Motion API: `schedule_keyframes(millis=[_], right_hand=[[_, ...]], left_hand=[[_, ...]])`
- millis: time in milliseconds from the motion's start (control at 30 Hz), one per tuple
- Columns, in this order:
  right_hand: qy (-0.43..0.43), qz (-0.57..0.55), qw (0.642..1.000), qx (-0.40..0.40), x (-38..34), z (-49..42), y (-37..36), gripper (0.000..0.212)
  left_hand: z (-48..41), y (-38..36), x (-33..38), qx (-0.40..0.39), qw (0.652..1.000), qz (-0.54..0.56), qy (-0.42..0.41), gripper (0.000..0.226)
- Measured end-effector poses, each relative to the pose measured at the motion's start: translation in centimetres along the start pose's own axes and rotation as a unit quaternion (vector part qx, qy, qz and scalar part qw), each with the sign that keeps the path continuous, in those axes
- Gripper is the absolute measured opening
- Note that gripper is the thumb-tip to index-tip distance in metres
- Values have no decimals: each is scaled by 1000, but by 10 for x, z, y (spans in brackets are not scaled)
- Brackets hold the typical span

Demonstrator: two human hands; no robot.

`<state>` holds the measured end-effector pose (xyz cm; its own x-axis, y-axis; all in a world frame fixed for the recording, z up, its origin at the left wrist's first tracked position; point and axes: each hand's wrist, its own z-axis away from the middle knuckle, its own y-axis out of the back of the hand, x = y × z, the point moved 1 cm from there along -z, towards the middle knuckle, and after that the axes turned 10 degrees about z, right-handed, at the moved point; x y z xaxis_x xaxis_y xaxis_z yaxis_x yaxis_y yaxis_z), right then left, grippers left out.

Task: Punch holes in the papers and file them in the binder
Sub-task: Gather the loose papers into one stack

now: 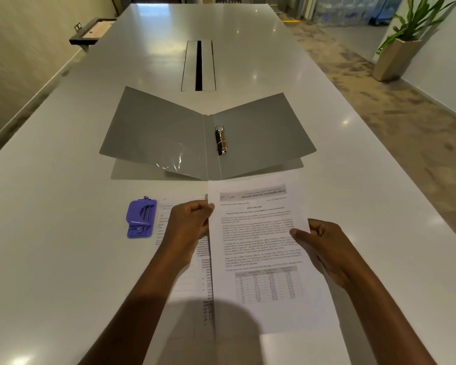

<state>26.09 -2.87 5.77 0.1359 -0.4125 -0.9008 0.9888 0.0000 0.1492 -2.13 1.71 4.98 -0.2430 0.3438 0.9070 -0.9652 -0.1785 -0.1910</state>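
So you're pretty much at the start here, as far as I can tell. You've got one printed sheet (pixel 261 246) up in both hands. Your left hand (pixel 192 219) is curled in and pinching the sheet's left edge near the top. Your right hand (pixel 324 246) grips the right edge with the thumb lying on the printed face and the other fingers tucked behind it. Neither hand holds anything else.

The sheet sits right in front of you, between you and the binder (pixel 156 138), and its top edge just reaches the binder's near edge in this view. I can't spot any holes along its left margin, so I'd guess it hasn't been punched yet, though the picture is soft enough that I wouldn't swear to it.

The rest of the papers (pixel 184 283) lie flat on the table (pixel 63 206) under your left forearm, partly covered by the sheet you're holding. The purple hole punch (pixel 141 218) is just beside them on the left, and nothing is in it. The binder is spread open further out, and its rings (pixel 221 139) have no pages on them. They look closed, but they're too small for me to be sure.

So my read is nothing is filed yet. Every sheet is left to punch, the rings probably need opening, and then all the papers go on.
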Motion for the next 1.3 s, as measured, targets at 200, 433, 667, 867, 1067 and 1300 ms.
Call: schedule_keyframes(millis=[200, 433, 667, 867, 1067, 1300], right_hand=[[-10, 52, 999, -11, 3, -9, -19, 18], [-8, 87, 996, 9, 10, -16, -31, 16], [-14, 100, 995, 1, 16, -21, -31, 18], [-9, 95, 995, 0, 14, -19, -31, 17], [5, 87, 996, -6, 11, -14, -36, 19], [99, 228, 963, 103, 3, -17, -28, 41]], left_hand=[[-22, 42, 5, 169, 941, -246, -157, 27], [-32, 40, 10, 133, 962, -216, -104, 21], [-37, 23, 27, 90, 983, -153, -52, 17], [-43, 24, 28, 39, 983, -176, -12, 22], [-40, 27, 23, 4, 967, -248, -56, 28], [-30, 29, 37, 8, 996, -93, -11, 7]])
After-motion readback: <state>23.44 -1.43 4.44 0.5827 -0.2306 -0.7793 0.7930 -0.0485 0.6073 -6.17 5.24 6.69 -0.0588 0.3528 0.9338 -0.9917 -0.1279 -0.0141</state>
